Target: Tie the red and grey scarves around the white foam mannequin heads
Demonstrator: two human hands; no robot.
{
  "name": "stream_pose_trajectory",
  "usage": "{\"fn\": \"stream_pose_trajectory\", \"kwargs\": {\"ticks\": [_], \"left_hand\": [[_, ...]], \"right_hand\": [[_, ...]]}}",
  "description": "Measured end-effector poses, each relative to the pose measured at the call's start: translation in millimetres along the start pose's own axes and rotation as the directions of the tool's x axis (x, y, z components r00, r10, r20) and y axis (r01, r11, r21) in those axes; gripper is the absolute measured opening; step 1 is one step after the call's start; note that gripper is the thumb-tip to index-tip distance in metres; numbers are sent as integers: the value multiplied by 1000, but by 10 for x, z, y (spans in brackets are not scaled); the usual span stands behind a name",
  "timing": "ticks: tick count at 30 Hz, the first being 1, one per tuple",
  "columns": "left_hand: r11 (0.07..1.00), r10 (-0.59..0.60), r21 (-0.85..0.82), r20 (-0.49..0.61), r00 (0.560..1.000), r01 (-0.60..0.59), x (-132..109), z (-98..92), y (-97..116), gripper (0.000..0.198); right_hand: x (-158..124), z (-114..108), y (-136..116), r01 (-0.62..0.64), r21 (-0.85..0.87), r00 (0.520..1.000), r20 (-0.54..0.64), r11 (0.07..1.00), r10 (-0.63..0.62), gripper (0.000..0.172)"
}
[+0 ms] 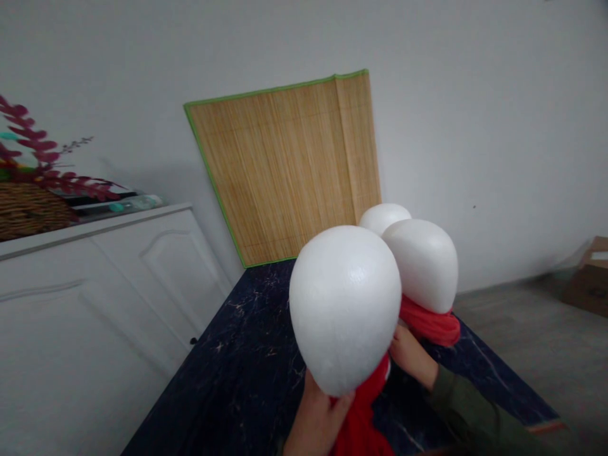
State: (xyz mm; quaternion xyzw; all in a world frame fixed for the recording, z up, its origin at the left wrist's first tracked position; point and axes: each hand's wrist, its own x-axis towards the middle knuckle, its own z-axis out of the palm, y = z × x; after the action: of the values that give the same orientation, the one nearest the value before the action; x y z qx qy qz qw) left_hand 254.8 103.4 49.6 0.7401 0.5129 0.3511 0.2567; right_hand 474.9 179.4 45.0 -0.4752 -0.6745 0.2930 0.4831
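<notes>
A smooth white foam head stands nearest to me, its rounded side toward the camera. My left hand is closed around its lower end, thumb in front. Bunched red cloth hangs below the head and runs up along its right underside. At the head's right side, my right hand has its fingers bent in at the edge of this cloth; their tips are partly hidden behind the head.
Behind stand another white foam head on folded red cloth and a third white head. All rest on a dark marbled table. A bamboo mat leans on the wall. A white cabinet borders the left; a cardboard box lies right.
</notes>
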Motion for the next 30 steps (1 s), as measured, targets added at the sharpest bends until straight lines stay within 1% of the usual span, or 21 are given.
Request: {"fn": "stream_pose_trajectory", "kwargs": {"ticks": [1,2,3,5,8,10,13,17,20,22,24,27,30], "left_hand": [[999,-24,-35,-71,997,21,146,-101,-53,49],[996,-24,-89,-133,991,12,294,-192,-117,48],[988,-24,-151,-164,986,-2,434,-270,-192,48],[962,-48,-274,-184,982,-5,660,-381,-364,46],[919,-114,-392,-179,977,36,824,-433,-616,41],[896,-149,-440,-161,976,64,846,-420,-736,39],[841,-209,-528,-117,971,117,839,-395,-828,39],[720,-313,-678,-124,941,150,849,-389,-890,43],[620,-387,-772,-146,910,140,855,-395,-938,46],[566,-418,-814,-150,896,128,848,-409,-946,46],[529,-430,-838,-134,893,130,835,-432,-927,45],[490,-494,-851,-93,864,188,824,-468,-873,43],[468,-553,-851,-71,830,238,829,-498,-852,40]], "right_hand": [[139,107,17,-2,10,1000,30,1000,2,34],[282,224,42,-20,15,999,36,1000,19,36],[419,342,75,-48,15,999,19,999,48,38],[641,553,162,-96,11,995,-39,995,97,41],[803,735,309,-102,-6,992,-81,995,101,41],[824,771,386,-90,-31,992,-92,995,87,39],[800,760,434,-70,-76,994,-90,995,63,37],[750,730,398,-72,-99,996,-56,993,67,41],[717,721,358,-92,-85,995,-33,992,90,48],[697,722,337,-69,-75,998,-7,995,68,49],[680,728,322,-18,-69,1000,23,997,19,48],[668,735,315,59,-50,996,70,997,-56,51],[672,735,333,110,42,986,121,993,-114,46]]}}
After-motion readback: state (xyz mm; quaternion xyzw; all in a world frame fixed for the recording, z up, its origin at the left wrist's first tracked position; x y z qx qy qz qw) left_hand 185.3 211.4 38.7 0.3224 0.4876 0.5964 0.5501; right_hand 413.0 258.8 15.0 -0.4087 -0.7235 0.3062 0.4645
